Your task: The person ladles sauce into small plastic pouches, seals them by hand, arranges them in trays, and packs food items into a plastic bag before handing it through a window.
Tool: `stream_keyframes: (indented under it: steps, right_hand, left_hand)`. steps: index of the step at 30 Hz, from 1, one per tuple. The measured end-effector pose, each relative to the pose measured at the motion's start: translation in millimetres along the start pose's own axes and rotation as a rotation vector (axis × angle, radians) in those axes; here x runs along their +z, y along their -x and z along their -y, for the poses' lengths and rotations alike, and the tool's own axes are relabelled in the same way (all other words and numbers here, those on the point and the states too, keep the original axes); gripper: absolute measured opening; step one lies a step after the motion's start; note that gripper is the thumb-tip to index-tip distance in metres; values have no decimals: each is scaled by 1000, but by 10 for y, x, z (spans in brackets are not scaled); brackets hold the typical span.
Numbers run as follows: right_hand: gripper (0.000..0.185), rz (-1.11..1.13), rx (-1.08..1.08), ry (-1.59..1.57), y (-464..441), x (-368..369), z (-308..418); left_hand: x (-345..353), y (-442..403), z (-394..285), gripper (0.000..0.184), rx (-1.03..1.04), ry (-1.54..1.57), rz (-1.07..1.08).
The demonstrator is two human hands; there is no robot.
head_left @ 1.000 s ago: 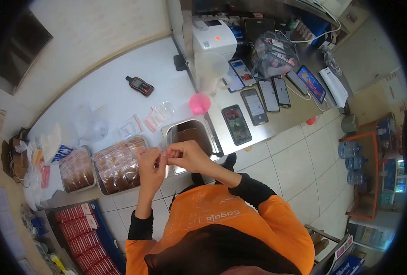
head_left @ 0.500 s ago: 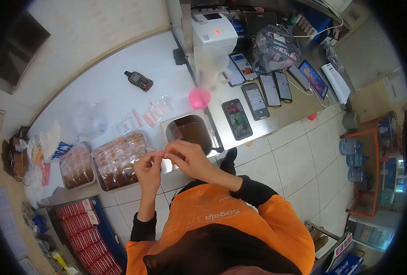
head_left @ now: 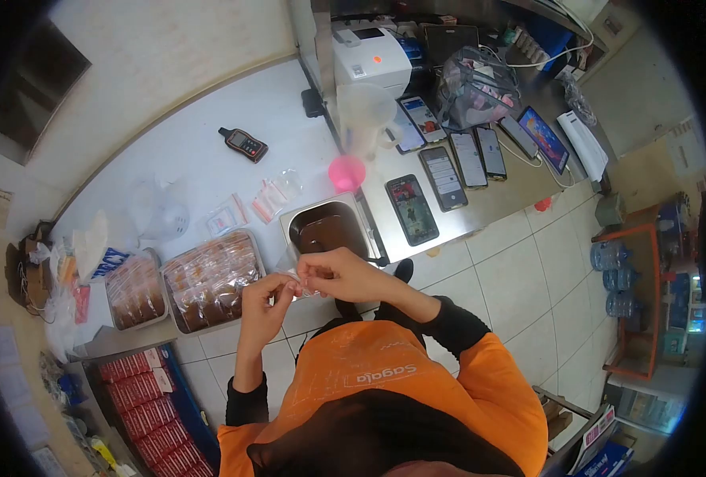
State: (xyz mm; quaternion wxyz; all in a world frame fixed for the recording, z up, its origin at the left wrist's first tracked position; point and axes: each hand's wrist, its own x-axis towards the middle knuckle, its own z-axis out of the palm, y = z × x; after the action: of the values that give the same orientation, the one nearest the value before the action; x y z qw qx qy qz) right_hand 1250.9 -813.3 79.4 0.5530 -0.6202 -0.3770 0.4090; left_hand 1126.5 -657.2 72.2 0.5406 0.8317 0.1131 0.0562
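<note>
My left hand (head_left: 264, 308) and my right hand (head_left: 343, 275) meet at the counter's front edge, fingertips pinching a clear plastic bag (head_left: 288, 264), partly hidden by the fingers. Just beyond my right hand is a metal pan of dark brown sauce (head_left: 327, 226), with something darker dipping into its surface. To the left of my hands, a metal tray holds several clear packets of brown filling (head_left: 214, 274). A smaller tray beside it carries similar packets (head_left: 135, 290).
A pink cup (head_left: 347, 172) stands behind the pan, near a clear pitcher (head_left: 366, 115). Flat plastic bags (head_left: 269, 200) and a handheld meter (head_left: 243, 145) lie on the white counter. Several phones (head_left: 413, 210) rest to the right. Red boxes (head_left: 140, 393) fill a shelf below.
Both hands have shifted slightly right and toward my body, still pinching the plastic bag. More of the sauce surface shows in the pan.
</note>
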Motion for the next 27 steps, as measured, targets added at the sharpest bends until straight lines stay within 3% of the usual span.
stream_keyframes:
  steps: [1, 3, 6, 9, 10, 12, 13, 15, 16, 20, 22, 23, 25, 26, 27]
  right_hand:
    - [9, 2, -1, 1, 10, 35, 18]
    - [11, -185, -196, 441, 36, 154, 65]
    - [12, -295, -342, 473, -8, 212, -34]
    - [17, -276, -196, 615, 25, 222, 3]
    - [17, -277, -198, 615, 10, 226, -47]
    - [16, -267, -88, 204, -33, 223, -223]
    - [16, -263, -89, 207, -45, 194, -244]
    - [15, -608, -306, 710, -84, 120, -262]
    - [17, -624, -304, 736, -96, 139, -261]
    - [20, -458, -135, 652, -74, 64, -163]
    - [25, -205, 64, 374, -99, 49, -221]
    - [25, -202, 62, 375, -115, 46, -307]
    - [26, 16, 79, 132, -122, 51, -424]
    - [20, -44, 5, 6, -52, 110, -399]
    - [20, -43, 5, 6, -15, 192, -348]
  left_hand:
    - [1, 8, -11, 15, 15, -32, 4]
    - [54, -19, -44, 13, 17, -48, -36]
    - [133, -50, -38, 11, 22, 43, -84]
    - [156, -24, 45, 12, -37, 129, -72]
    - [146, -16, 37, 12, -97, 106, -44]
    - [174, -7, -77, 11, -65, 18, -91]
    - [184, -3, -124, 11, -35, -68, -140]
    - [117, -13, -15, 9, -20, -148, -202]
    - [93, -21, 3, 8, -7, -227, -257]
    - [45, -57, -147, 4, 153, -343, -324]
    - [9, -39, -188, 9, 451, -424, -115]
    - [-30, -38, -217, 9, 450, -425, -119]
    - [-131, -38, -245, 13, 741, -414, 91]
    - [-182, -15, -212, 13, 740, -415, 90]
    - [-240, 27, -157, 12, 473, -202, 163]
